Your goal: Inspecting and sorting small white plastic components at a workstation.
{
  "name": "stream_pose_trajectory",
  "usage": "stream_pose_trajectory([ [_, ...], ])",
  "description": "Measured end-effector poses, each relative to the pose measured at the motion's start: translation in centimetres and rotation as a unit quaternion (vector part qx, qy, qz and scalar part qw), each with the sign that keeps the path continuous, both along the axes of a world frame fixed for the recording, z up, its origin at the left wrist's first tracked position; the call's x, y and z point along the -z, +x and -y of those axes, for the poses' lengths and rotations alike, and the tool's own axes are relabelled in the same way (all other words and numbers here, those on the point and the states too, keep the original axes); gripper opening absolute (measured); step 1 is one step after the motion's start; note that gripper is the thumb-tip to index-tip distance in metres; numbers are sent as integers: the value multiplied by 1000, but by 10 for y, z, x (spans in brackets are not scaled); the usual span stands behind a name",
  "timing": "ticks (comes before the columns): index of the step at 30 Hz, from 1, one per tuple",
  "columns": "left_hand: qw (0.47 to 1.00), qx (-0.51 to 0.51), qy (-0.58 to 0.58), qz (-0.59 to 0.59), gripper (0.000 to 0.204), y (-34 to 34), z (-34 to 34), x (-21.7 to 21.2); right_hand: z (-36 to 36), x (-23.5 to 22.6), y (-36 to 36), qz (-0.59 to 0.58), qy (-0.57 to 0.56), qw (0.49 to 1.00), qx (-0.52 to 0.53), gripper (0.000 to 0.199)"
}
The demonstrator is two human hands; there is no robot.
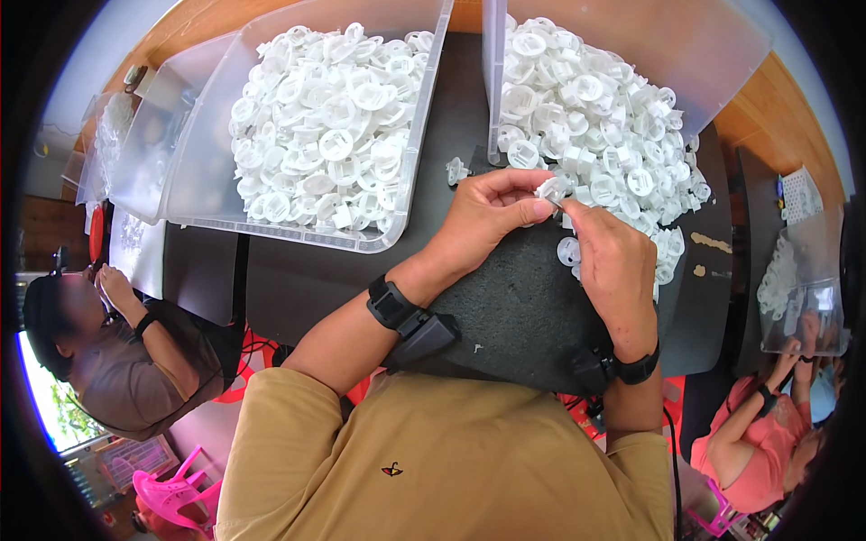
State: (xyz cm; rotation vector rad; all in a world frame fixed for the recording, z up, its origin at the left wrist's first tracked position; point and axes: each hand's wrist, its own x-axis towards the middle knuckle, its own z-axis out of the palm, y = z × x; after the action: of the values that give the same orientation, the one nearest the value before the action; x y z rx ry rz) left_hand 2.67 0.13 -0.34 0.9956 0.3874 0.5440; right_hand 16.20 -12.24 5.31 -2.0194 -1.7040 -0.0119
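Between thumb and fingers, my left hand (487, 216) pinches a small white plastic fitting (552, 188) with a round rim. My right hand (617, 270) is closed right beside it, fingertips meeting the fitting's lower right edge. A thin dark sliver shows at those fingertips, too small to name. Both hands are over a dark grey mat (514, 307) at the table's near side. A heap of similar white fittings (586, 117) lies just beyond my right hand. One loose round fitting (568, 252) sits on the mat's edge, next to the right hand.
A clear plastic bin (361, 240) full of white fittings stands at the left. Another clear bin (686, 54) at the right has fittings spilling from its near side. A single fitting (457, 170) lies between them. People work at tables left and right; a pink chair (176, 491) stands lower left.
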Motion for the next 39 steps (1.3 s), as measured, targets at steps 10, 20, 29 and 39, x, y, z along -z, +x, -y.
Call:
stream_pose_trajectory([
  [10, 995, 103, 1, -10, 30, -3, -6, -5, -6, 6, 16, -387, 40, 921, -24, 24],
  [20, 996, 39, 72, 40, 35, 1, 2, -2, -12, 12, 15, -577, 9, 816, -22, 12],
  [29, 999, -22, -44, 24, 32, -3, -14, 7, -5, 5, 9, -257, 11, 966, -9, 10],
  [39, 999, -20, -33, 18, 34, -1, -15, 10, -4, -3, 7, -84, 68, 994, -6, 19],
])
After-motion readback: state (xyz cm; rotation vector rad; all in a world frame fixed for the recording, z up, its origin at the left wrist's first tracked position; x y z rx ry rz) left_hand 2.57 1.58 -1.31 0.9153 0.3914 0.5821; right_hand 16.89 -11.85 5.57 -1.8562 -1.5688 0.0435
